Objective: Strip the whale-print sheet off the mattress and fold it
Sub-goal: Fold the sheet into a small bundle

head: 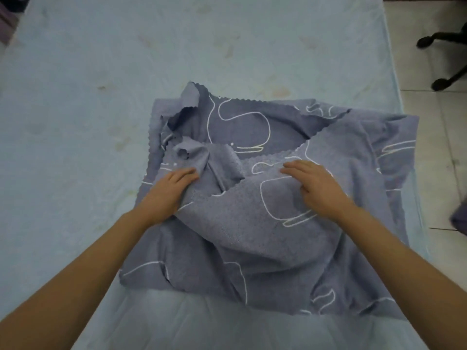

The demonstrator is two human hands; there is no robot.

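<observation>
Black chair base beside mattress; sheet bunched.

— Anything to read on the grey-blue, soft whale-print sheet?
— Nothing. Its white lines are whale outlines only, with no letters or numbers among them.
— And on the pale blue mattress under it?
— Only faint brownish marks along the far edge; no legible word, label or brand.
</observation>
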